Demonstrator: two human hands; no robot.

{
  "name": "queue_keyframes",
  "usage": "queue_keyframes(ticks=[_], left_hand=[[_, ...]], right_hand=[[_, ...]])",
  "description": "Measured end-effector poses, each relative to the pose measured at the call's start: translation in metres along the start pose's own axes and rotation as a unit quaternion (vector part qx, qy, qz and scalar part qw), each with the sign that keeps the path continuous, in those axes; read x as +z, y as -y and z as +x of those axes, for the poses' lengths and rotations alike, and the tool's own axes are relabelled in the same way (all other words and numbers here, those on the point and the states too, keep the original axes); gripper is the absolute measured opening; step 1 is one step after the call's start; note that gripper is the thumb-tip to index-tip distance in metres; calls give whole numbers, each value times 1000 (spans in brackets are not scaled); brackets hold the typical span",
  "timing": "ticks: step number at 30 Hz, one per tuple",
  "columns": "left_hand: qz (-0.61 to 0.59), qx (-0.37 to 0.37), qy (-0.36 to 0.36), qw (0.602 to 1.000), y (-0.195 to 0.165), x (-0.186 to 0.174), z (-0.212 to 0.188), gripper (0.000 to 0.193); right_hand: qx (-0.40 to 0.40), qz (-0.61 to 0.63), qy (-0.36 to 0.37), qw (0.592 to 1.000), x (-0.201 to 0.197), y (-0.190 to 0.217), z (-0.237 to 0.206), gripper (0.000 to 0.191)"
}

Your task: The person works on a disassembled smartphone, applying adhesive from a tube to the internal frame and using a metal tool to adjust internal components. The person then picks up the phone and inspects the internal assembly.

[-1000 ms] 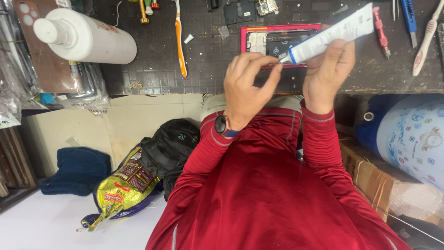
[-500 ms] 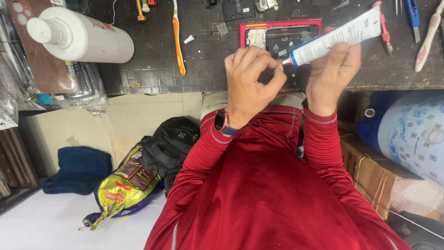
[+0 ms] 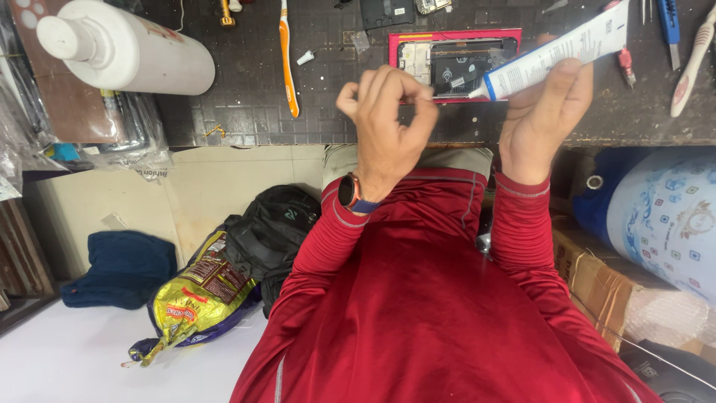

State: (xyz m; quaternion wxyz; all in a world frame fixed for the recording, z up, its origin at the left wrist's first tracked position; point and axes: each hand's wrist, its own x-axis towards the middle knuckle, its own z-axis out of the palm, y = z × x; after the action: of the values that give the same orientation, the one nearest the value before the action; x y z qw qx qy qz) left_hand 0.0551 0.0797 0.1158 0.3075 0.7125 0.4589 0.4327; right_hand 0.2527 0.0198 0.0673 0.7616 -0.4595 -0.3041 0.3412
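Glue tube (image 3: 556,51) sits gripped in my right hand (image 3: 543,123), nozzle just over the opened phone (image 3: 455,63); left hand (image 3: 388,123) curls empty. I'd squeeze gently, keeping the bead thin.

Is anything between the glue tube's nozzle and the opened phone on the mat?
Nothing visible. The right hand holds the white tube, its nozzle just over the opened phone; the left hand sits beside it, clear.

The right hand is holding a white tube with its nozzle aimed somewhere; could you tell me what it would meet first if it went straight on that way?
The right hand holds the white tube with its nozzle pointing at the opened phone in the red frame. Going straight on, the tip would probably meet that phone first, though the gap is hard to judge.
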Motion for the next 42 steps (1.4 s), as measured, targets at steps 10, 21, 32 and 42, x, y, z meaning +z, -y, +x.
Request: queue_keyframes(ticks=[10,21,32,42], left_hand=[[-23,-39,5,999,-18,11,-15,8],[-235,-133,30,962,-13,15,-18,10],[-176,-123,53,975,-14,14,-19,10],[-119,-123,50,984,-7,17,-28,10]], right_hand=[[-22,-21,0,1000,6,-6,-8,41],[-168,-84,38,982,31,10,-20,53],[-254,-131,42,957,38,14,-21,54],[-56,-1,-40,998,28,12,-33,48]])
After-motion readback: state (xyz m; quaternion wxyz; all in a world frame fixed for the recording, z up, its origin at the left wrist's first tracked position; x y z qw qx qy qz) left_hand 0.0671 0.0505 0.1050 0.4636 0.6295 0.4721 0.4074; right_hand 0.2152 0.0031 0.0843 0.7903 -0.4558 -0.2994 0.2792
